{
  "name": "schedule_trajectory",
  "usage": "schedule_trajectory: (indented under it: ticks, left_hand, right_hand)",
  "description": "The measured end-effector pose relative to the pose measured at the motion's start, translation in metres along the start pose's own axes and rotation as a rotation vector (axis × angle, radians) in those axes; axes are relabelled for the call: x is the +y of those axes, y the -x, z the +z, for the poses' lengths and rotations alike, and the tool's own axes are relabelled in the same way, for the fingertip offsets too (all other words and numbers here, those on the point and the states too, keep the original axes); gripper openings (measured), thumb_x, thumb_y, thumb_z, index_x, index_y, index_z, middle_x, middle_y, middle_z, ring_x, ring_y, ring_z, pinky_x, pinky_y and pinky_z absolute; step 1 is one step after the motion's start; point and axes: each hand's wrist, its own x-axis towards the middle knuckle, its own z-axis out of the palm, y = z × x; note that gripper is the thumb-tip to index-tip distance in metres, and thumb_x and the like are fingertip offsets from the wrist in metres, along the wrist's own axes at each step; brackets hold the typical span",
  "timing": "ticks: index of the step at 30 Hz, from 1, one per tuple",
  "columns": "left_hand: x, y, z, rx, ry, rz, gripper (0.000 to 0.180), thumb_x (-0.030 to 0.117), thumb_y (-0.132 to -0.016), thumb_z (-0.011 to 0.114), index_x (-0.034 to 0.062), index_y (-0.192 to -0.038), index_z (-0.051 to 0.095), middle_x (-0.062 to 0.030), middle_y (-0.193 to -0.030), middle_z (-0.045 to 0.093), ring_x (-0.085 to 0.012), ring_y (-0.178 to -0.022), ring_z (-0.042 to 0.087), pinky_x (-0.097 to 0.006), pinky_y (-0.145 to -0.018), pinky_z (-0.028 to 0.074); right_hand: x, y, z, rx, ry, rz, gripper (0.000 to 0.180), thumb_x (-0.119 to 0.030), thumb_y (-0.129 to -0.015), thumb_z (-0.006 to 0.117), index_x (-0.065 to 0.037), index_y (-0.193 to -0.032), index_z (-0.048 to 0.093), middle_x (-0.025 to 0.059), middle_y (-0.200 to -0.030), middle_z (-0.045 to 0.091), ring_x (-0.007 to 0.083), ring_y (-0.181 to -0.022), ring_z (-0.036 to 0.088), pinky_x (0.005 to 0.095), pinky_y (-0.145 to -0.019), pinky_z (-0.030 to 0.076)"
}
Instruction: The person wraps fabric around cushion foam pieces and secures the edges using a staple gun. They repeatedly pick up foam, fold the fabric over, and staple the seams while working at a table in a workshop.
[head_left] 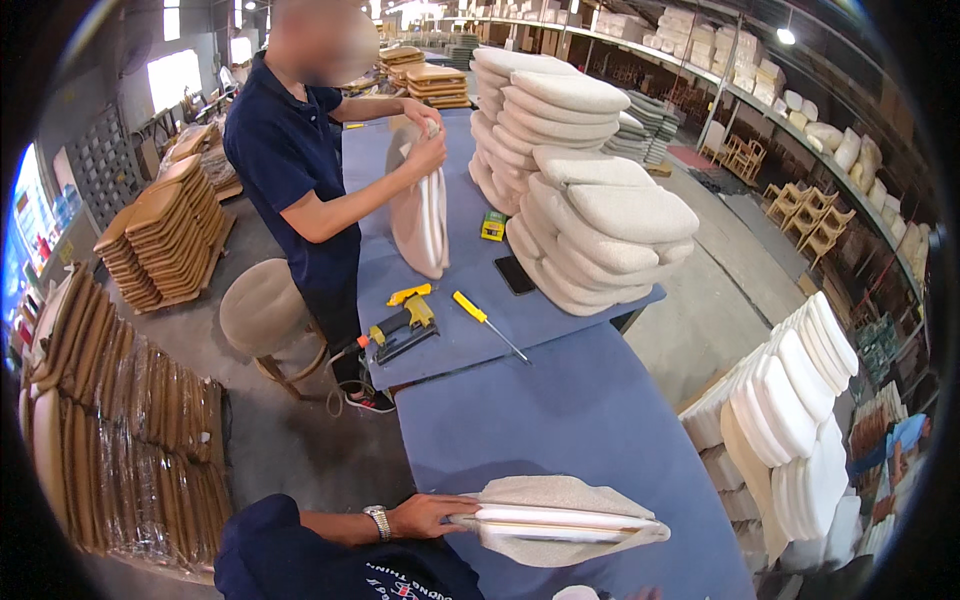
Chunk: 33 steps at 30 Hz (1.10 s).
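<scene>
My left hand [425, 516], with a watch on its wrist, is closed on the left end of a beige fabric-covered seat cushion [570, 497]. The cushion stands on its edge on the near blue table [540, 420], showing white foam layers between the fabric sides. At the bottom edge, only a small blurred part of my right hand [645, 594] shows, its fingers unclear. Beside it lies a pale piece [575, 593], mostly cut off. Across the table, a co-worker [300, 150] in a dark blue shirt holds another beige cushion [420, 225] upright in both hands.
Farther up the table lie a yellow-black staple gun [405, 325] with a hose, a yellow-handled screwdriver [490, 325], a black phone [515, 276] and a small yellow-green box [493, 226]. Beige cushion stacks [600, 230] stand at the far right. A round stool [265, 310] stands left; white pads [790, 400] right.
</scene>
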Motion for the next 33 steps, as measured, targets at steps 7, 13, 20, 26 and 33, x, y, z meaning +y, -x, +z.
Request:
schedule_trajectory:
  ticks: [7,13,20,26,33]
  left_hand:
    - [-0.002,0.023,0.012,-0.162,-0.031,-0.097,0.09,0.052,-0.087,0.076,0.0265,-0.161,0.033,-0.0136,-0.163,0.039,-0.0333,-0.139,0.052,-0.042,-0.11,0.049]
    - [-0.033,0.015,0.056,-0.219,0.119,-0.204,0.096,0.033,-0.086,0.073,0.0323,-0.165,0.019,-0.0296,-0.166,0.021,-0.0419,-0.147,0.04,-0.045,-0.115,0.043]
    - [-0.017,0.006,-0.017,-0.254,0.193,-0.131,0.115,-0.005,-0.069,0.063,0.0358,-0.165,0.015,-0.0186,-0.172,0.006,-0.0423,-0.141,0.047,-0.044,-0.106,0.051]
    - [-0.001,-0.012,-0.021,0.158,0.184,0.02,0.109,0.01,-0.078,0.08,0.02,-0.165,0.016,-0.0141,-0.173,0.008,-0.0407,-0.144,0.044,-0.043,-0.11,0.05]
    - [-0.023,-0.013,0.034,-0.056,0.249,-0.002,0.093,0.03,-0.091,0.075,0.0141,-0.163,0.019,-0.0192,-0.17,0.019,-0.0383,-0.147,0.04,-0.045,-0.119,0.039]
  right_hand:
    - [-0.014,-0.117,0.078,-0.411,-0.795,0.399,0.052,-0.033,-0.094,0.069,-0.004,-0.137,0.06,0.0188,-0.128,0.064,0.0293,-0.112,0.065,0.0439,-0.094,0.054]
    - [-0.011,-0.115,0.073,-0.83,-0.759,0.344,0.053,-0.025,-0.097,0.066,-0.002,-0.143,0.054,0.0171,-0.123,0.065,0.0301,-0.109,0.067,0.0454,-0.097,0.054]
    - [-0.076,-0.046,0.006,-0.612,-0.685,-0.191,0.06,-0.017,-0.091,0.066,0.007,-0.144,0.049,0.0206,-0.137,0.06,0.0288,-0.125,0.06,0.0408,-0.105,0.049]
    - [-0.224,0.025,-0.057,-0.417,-0.502,-0.822,0.075,-0.028,-0.087,0.07,0.006,-0.149,0.046,0.022,-0.157,0.046,0.0325,-0.14,0.049,0.0439,-0.118,0.037]
    - [-0.325,0.057,0.006,-0.511,-0.171,-0.998,0.059,-0.008,-0.08,0.073,0.0,-0.136,0.057,0.0189,-0.132,0.063,0.0292,-0.131,0.055,0.0414,-0.112,0.041]
